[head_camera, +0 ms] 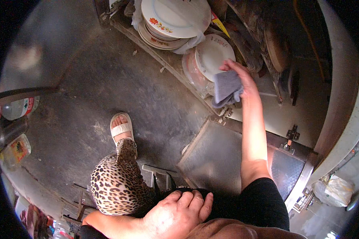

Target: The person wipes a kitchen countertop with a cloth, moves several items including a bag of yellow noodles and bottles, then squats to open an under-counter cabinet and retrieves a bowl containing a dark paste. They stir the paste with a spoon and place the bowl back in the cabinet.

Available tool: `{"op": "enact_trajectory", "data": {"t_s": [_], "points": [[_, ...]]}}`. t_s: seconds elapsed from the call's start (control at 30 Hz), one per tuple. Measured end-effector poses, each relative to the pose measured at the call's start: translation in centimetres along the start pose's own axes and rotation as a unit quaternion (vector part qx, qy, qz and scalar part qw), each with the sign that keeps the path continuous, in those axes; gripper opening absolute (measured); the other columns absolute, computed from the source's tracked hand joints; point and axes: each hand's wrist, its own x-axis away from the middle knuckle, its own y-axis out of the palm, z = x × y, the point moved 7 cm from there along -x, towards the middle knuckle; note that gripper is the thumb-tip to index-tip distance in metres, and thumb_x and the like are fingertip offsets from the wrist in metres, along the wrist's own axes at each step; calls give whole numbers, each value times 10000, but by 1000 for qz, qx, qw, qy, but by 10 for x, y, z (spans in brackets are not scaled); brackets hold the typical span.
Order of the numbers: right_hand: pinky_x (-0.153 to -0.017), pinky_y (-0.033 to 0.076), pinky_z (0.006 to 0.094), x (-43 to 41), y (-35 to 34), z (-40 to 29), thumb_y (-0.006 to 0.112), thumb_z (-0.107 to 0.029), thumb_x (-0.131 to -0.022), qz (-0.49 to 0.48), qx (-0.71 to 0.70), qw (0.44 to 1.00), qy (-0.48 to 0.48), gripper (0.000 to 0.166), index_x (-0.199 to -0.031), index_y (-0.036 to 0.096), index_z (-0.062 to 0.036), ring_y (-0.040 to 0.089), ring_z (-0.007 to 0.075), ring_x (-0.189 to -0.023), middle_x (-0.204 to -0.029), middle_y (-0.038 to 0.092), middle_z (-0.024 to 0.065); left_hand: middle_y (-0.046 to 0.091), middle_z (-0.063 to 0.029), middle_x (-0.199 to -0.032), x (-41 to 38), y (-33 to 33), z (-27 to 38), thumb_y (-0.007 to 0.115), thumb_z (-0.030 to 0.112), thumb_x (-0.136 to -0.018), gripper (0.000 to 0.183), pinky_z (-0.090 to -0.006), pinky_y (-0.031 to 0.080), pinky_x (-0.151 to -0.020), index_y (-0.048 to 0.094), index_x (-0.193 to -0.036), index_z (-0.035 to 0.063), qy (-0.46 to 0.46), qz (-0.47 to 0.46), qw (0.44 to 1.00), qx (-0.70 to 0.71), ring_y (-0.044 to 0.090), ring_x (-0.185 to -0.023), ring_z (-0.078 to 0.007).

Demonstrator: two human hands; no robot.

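Observation:
My right hand point(242, 79) reaches into a low cabinet, shut on a folded grey cloth point(227, 86). The cloth hangs beside a stack of white plates with a floral rim point(215, 53), wrapped partly in clear plastic. Farther up, a taller stack of flower-patterned plates point(173, 18) sits in a thin plastic bag. My left hand point(173, 212) rests low in front of my body, near my lap, with bent fingers slightly apart and nothing seen in it. Its fingertips lie against dark clothing.
A hinged metal-framed cabinet door point(215, 155) stands out below my right forearm. Dark boards or pans point(275, 44) lean deeper in the cabinet. Plastic bottles point(19, 107) lie at the left edge. A white plastic bag point(333, 191) hangs or rests at lower right.

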Motion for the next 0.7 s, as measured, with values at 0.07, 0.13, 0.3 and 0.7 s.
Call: {"op": "enact_trajectory", "data": {"t_s": [0.07, 0.13, 0.3, 0.7], "points": [[-822, 471, 268, 3, 58, -22, 708, -259, -859, -27, 151, 987, -47, 254, -1014, 675, -60, 624, 126, -896, -927, 705, 52, 608, -108, -1108, 1, -1, 3, 493, 254, -824, 532, -271, 499, -670, 502, -1322, 66, -4, -8, 1000, -2, 571, -819, -186], [-794, 469, 283, -17, 93, -37, 707, -328, -854, -3, 275, 945, -177, 372, -1054, 661, -17, 614, 125, -873, -935, 686, 51, 604, -111, -1126, 1, 0, 4, 491, 253, -828, 529, -274, 504, -669, 499, -1325, 72, -4, -10, 1000, 0, 571, -821, -187], [-863, 505, 450, -28, 169, -81, 682, -425, -814, 287, 528, 703, -379, 557, -1247, 589, -87, 628, 346, -1038, -1136, 635, 187, 606, -113, -1130, -2, 3, 6, 502, 257, -826, 526, -271, 518, -647, 507, -1324, 86, -9, -17, 1000, -15, 582, -800, -184], [-740, 502, 364, -48, 143, -32, 684, -322, -858, 125, 237, 927, -262, 332, -993, 692, -19, 659, 264, -823, -919, 697, 134, 625, -112, -1116, -6, 4, 1, 591, 364, -863, 521, -326, 555, -674, 545, -1313, 104, 11, -23, 1000, -13, 632, -858, -222]]}}
